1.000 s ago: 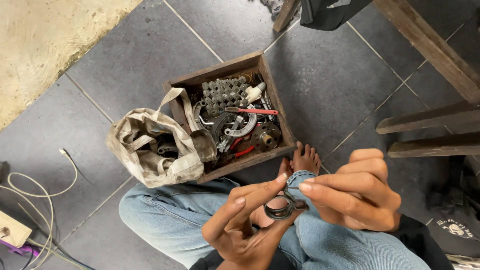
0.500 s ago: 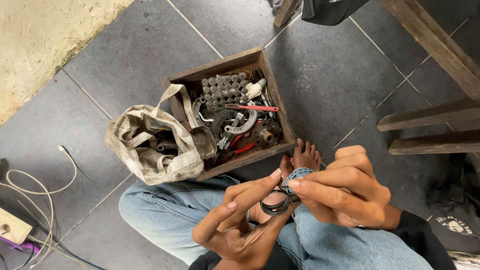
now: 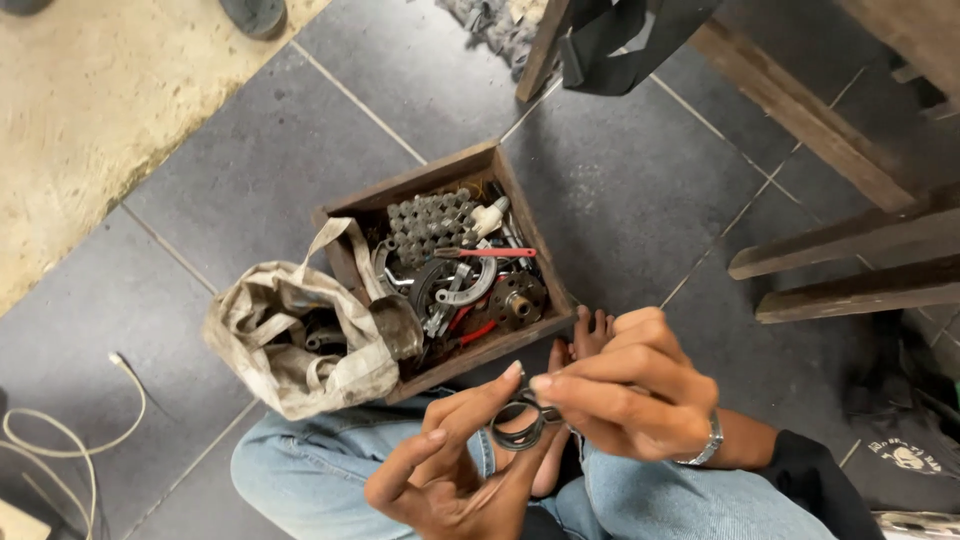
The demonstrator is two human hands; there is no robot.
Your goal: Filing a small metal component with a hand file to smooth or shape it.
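Floor (image 3: 620,190): grey matte tiles | wooden box (image 3: 545,275): metal parts | left hand (image 3: 450,465), right hand (image 3: 625,400): fingertips pinched dark rings (image 3: 520,425)

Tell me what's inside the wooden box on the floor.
The wooden box holds a red-handled screwdriver, metal clamps, a grey studded block. A dirty cloth bag covers its left side.

Wooden box (image 3: 520,335) blocks ahead; bare tiles (image 3: 640,190) free beyond.

Grimy cloth bag (image 3: 290,345) beside wooden box (image 3: 520,200).
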